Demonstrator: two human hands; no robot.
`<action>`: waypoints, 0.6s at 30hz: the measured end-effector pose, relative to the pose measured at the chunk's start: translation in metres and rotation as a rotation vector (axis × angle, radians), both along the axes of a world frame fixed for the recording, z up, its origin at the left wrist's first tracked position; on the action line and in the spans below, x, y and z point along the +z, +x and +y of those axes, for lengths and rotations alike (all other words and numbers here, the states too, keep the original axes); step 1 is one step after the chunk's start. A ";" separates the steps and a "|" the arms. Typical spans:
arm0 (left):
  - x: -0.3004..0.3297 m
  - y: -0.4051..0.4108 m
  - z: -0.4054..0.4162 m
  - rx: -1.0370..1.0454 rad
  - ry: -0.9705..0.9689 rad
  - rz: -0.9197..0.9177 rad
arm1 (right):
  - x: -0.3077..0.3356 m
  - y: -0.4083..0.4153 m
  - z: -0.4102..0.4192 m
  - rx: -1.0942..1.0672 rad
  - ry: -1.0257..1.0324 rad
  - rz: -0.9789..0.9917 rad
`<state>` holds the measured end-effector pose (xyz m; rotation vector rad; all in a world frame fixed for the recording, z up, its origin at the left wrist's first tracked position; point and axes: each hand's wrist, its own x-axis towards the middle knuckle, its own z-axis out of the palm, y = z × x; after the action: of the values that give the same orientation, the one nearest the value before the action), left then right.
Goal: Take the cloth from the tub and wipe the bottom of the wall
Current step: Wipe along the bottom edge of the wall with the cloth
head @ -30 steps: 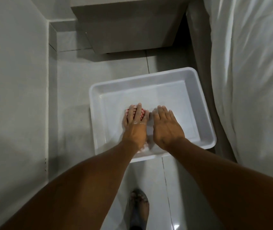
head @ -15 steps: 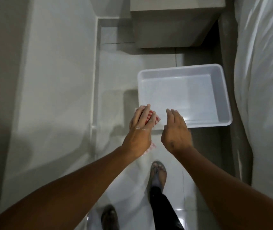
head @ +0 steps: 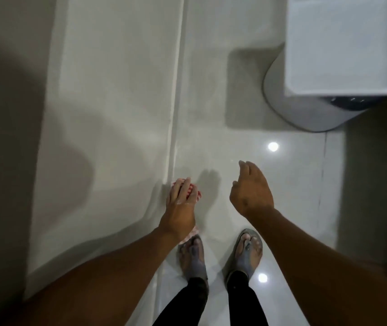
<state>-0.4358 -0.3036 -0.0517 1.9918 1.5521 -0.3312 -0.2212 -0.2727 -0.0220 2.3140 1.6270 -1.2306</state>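
My left hand grips a red-and-white checked cloth, which shows between the fingers and below the wrist. The hand hovers just right of the pale skirting strip where the wall meets the floor. Whether the cloth touches the wall's bottom I cannot tell. My right hand hangs over the floor tiles with its fingers loosely apart and nothing in it. The white tub shows only as a blurred corner at the top right.
A round grey bin-like object stands under the tub's corner at the upper right. My two feet in grey sandals stand on the glossy floor below the hands. A dark surface runs down the right edge.
The view has swung left and down, away from the tub. My left hand has carried the cloth out of the tub toward the base of the wall; my right hand followed, still holding nothing.
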 end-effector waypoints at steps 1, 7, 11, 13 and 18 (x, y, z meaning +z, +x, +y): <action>-0.017 -0.003 -0.008 0.026 0.000 0.002 | -0.018 -0.002 -0.005 0.013 -0.001 0.000; -0.116 -0.014 -0.031 0.110 -0.052 0.096 | -0.126 0.002 -0.043 0.078 0.025 0.013; -0.172 -0.025 -0.050 0.107 0.020 0.188 | -0.192 0.024 -0.060 0.214 0.064 -0.026; -0.197 -0.037 -0.070 0.085 0.137 0.233 | -0.224 0.038 -0.061 0.313 0.130 -0.046; -0.236 -0.055 -0.108 0.044 0.216 0.241 | -0.279 0.061 -0.050 0.387 0.325 -0.062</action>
<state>-0.4908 -0.4118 -0.2877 2.1416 1.8470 -0.4140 -0.1600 -0.3228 -0.3013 2.0165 2.2532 -0.8576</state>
